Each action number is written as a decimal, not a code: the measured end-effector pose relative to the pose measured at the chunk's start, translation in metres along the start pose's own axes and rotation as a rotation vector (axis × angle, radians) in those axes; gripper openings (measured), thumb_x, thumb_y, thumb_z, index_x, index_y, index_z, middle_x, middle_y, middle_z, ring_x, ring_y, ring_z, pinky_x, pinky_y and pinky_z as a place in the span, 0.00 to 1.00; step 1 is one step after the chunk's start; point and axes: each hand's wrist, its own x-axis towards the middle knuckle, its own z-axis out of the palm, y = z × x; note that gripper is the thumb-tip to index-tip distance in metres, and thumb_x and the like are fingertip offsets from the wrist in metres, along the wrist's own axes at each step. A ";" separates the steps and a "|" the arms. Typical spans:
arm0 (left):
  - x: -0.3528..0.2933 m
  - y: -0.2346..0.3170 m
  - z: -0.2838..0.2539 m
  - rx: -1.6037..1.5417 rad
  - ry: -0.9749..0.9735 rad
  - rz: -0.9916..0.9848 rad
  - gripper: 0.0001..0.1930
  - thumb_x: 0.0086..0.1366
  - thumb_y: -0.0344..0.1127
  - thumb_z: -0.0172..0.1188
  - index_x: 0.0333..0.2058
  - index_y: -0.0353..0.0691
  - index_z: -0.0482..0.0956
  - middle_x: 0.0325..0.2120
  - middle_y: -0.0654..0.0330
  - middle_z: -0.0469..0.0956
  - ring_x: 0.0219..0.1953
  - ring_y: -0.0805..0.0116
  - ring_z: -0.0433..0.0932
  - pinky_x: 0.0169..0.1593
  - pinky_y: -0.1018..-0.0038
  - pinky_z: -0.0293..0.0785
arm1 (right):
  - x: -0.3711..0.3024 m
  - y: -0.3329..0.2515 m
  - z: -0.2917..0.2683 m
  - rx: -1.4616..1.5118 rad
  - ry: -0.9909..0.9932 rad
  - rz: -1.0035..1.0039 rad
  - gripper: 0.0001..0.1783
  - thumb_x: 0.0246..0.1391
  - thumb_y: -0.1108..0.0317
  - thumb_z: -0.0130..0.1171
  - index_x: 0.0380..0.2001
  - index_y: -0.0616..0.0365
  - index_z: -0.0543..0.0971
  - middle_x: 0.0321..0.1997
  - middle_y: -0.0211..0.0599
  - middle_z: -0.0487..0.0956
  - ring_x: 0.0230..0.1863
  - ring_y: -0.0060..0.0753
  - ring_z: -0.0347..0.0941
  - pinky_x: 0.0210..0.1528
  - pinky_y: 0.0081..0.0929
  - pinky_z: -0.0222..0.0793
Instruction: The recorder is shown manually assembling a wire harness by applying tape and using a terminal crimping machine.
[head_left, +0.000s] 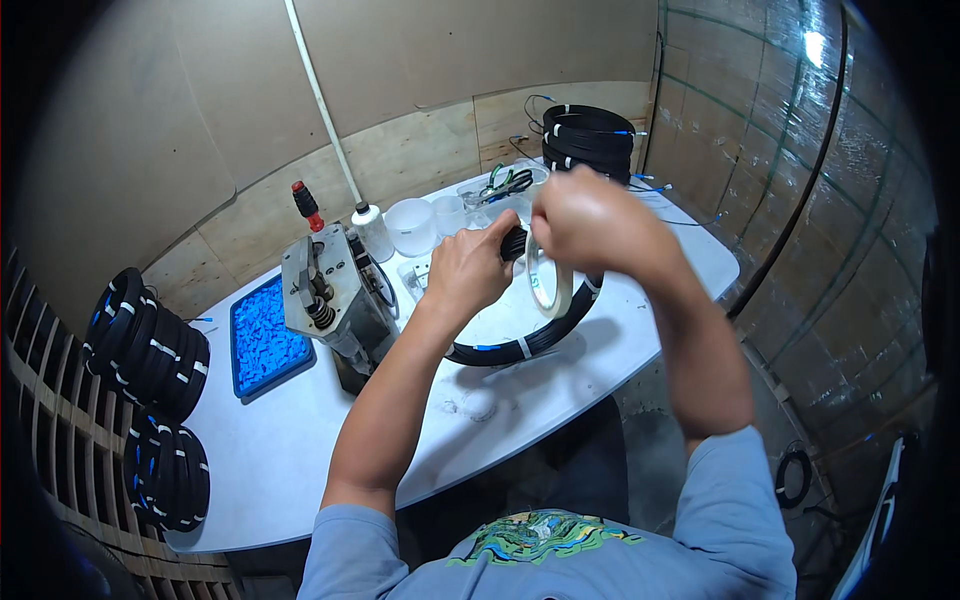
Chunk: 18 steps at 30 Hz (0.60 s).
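Observation:
A coil of black cable, bound with white tape bands, is held above the white table in front of me. My left hand is wrapped round the coil's upper left side, the thumb pointing up along it. Right beside it my right hand is closed, raised over the coil. From its fingers hangs a roll of whitish tape, inside the coil's ring. The tape's free end and the right fingertips are hidden behind the hand.
A grey bench machine with a red-handled lever stands left, beside a blue tray of small blue pieces. Behind are a white bottle, clear tubs and green-handled pliers. Stacked cable coils stand far right, more coils left.

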 end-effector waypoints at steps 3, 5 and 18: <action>-0.001 -0.006 0.003 -0.030 0.017 0.023 0.16 0.56 0.34 0.61 0.44 0.53 0.71 0.24 0.47 0.81 0.31 0.39 0.81 0.34 0.47 0.76 | -0.037 0.003 0.064 0.067 0.300 -0.080 0.10 0.54 0.67 0.58 0.33 0.63 0.81 0.24 0.55 0.81 0.28 0.57 0.79 0.34 0.50 0.75; -0.002 -0.008 0.002 -0.079 0.027 0.005 0.15 0.55 0.34 0.63 0.42 0.49 0.75 0.24 0.46 0.81 0.32 0.39 0.81 0.36 0.48 0.76 | -0.056 -0.002 0.088 0.169 0.371 0.014 0.12 0.56 0.65 0.61 0.41 0.61 0.77 0.24 0.52 0.81 0.27 0.54 0.81 0.31 0.46 0.76; -0.004 -0.016 -0.008 -0.282 0.007 -0.144 0.18 0.49 0.38 0.74 0.37 0.34 0.82 0.30 0.46 0.84 0.35 0.48 0.85 0.42 0.62 0.78 | -0.043 0.009 0.162 0.808 0.570 0.120 0.18 0.55 0.63 0.70 0.42 0.62 0.76 0.20 0.30 0.79 0.19 0.17 0.71 0.24 0.19 0.66</action>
